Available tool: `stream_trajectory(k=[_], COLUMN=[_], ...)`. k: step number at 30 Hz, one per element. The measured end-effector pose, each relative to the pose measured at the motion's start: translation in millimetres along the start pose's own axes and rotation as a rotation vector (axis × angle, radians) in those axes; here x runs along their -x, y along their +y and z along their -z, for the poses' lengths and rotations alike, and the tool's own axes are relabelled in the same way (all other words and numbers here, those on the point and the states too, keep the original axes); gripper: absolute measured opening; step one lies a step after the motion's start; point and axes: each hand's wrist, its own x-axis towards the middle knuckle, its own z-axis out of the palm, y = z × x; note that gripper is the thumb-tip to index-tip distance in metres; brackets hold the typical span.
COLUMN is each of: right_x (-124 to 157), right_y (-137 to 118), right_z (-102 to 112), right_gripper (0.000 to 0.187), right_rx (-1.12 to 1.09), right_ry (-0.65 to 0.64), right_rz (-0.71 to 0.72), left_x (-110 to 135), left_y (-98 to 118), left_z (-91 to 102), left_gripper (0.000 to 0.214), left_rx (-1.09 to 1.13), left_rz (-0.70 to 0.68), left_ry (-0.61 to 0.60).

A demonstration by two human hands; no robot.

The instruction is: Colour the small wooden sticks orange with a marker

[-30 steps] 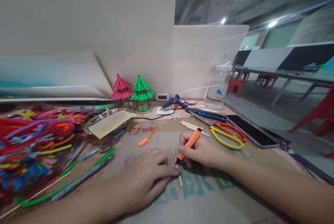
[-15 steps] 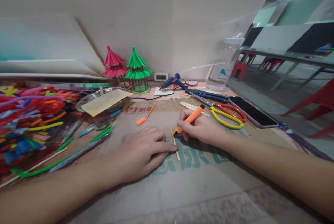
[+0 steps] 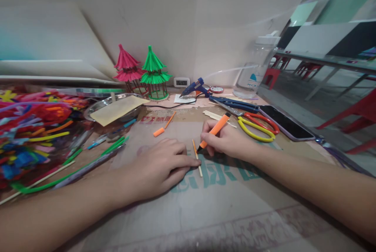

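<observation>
My left hand (image 3: 164,164) rests on the cardboard, its fingers close together, and its index fingertip holds a thin wooden stick (image 3: 200,171) down. The far part of this stick is orange, the near part pale wood. My right hand (image 3: 225,138) is closed round an orange marker (image 3: 217,128), whose dark tip meets or nearly meets the stick's orange part. An orange cap (image 3: 159,132) and an orange-coloured stick (image 3: 170,119) lie beyond my left hand. Several plain sticks (image 3: 213,115) lie just past my right hand.
Pipe cleaners (image 3: 35,126) are heaped at left, near a metal bowl (image 3: 91,112) with a card on it. Pink (image 3: 127,64) and green (image 3: 154,68) pagoda models stand behind. A glue gun (image 3: 194,87), scissors (image 3: 258,128), phone (image 3: 286,123) and water bottle (image 3: 254,68) line the back and right.
The marker tip has shifted slightly along the stick, towards my body. The left index finger stays on the stick. The whole view has moved a little.
</observation>
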Motion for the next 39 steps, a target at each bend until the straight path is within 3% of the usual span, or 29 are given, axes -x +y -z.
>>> stream_trajectory(k=[8,16,23,29,39], right_x=[-0.2,3.0,2.0,4.2,3.0], right_y=[4.2,-1.7,1.3,-3.8,-1.2], right_z=[-0.8,0.8,-0.8,1.2,1.8], right_gripper=[0.016,0.019,0.017,0.019,0.02], right_rx=[0.004,0.025,-0.006,0.019,0.006], right_ry=[0.034,-0.075,-0.003,-0.101,-0.109], right_rz=[0.028,0.02,0.01,0.016,0.026], left_x=[-0.7,-0.5,-1.0,-0.4,1.5], left_y=[0.8,0.4,-0.3,0.0,2.8], left_z=[1.4,0.8,0.3,0.6,1.7], left_gripper=[0.029,0.028,0.03,0.028,0.032], left_rx=[0.003,0.003,0.005,-0.002,-0.134], left_rz=[0.009,-0.001,0.01,0.009,-0.106], left_ry=[0.0,0.013,-0.005,0.0,0.006])
